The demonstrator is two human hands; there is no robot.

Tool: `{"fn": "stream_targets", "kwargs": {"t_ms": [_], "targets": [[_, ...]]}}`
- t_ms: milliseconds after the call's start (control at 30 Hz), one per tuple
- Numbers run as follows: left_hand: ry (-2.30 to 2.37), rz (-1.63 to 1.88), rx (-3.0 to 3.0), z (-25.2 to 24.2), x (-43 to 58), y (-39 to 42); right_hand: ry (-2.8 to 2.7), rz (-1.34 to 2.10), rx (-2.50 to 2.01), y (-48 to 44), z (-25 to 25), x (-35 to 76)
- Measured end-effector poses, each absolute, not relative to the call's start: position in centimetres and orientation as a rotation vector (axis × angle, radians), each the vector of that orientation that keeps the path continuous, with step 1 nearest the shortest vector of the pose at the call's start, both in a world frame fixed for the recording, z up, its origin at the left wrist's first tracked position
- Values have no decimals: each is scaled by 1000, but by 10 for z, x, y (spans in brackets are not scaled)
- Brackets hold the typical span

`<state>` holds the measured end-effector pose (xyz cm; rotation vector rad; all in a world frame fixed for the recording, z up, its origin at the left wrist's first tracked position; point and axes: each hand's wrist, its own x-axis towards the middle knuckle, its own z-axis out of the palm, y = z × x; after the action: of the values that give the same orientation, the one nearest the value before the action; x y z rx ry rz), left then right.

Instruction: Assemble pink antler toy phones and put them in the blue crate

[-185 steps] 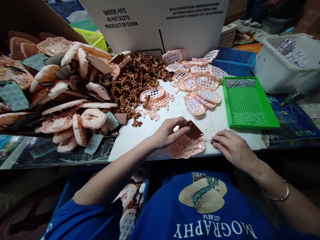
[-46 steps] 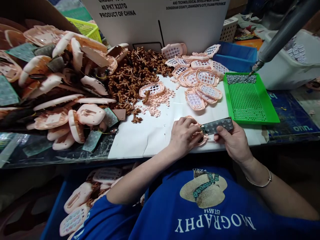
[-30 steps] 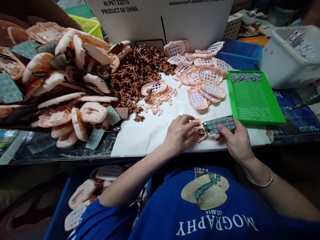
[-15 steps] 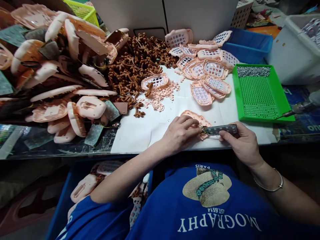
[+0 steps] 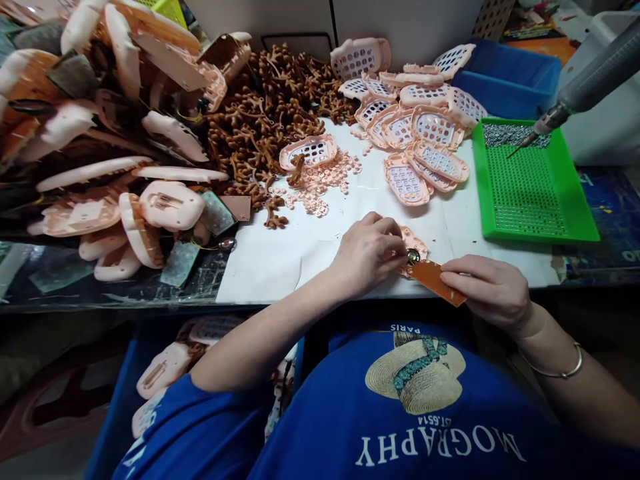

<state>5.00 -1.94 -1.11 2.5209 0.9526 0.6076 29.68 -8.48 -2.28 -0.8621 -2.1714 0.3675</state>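
Observation:
On the white sheet in front of me lies a pink plastic shell half (image 5: 416, 241), partly covered by my left hand (image 5: 369, 255). That hand's fingers are curled together at the shell, beside a small round speaker (image 5: 413, 256); what they pinch is hidden. My right hand (image 5: 493, 290) grips a circuit board (image 5: 434, 280) by its right end between thumb and fingers. The board's plain brown face is up, tilted, with its left end close to the speaker.
Pink button-holed shells (image 5: 430, 127), brown pieces (image 5: 250, 133) and pink rings (image 5: 325, 187) lie behind my hands. At right, a screwdriver (image 5: 560, 113) hangs over a green tray (image 5: 575, 207) of screws. Assembled shells (image 5: 170, 207) with boards heap at left; a blue bin (image 5: 510, 80) stands behind.
My right hand has turned the circuit board from its dark dotted face to its brown face and lowered its right end. The screwdriver now hangs farther over the green tray.

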Motion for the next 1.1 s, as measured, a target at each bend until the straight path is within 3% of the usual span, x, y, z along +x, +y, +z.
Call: {"fn": "stream_targets", "kwargs": {"t_ms": [267, 567, 900, 1100], "targets": [[686, 625, 2576, -19, 40, -15, -2235, 570, -894, -67, 1, 294], [694, 698, 2556, -22, 40, -14, -1929, 808, -1421, -43, 12, 274], [794, 722, 2524, -29, 45, -14, -1441, 1390, -1262, -38, -18, 273], [814, 726, 2531, -29, 45, -14, -1416, 1462, -1226, -34, -21, 272]]}}
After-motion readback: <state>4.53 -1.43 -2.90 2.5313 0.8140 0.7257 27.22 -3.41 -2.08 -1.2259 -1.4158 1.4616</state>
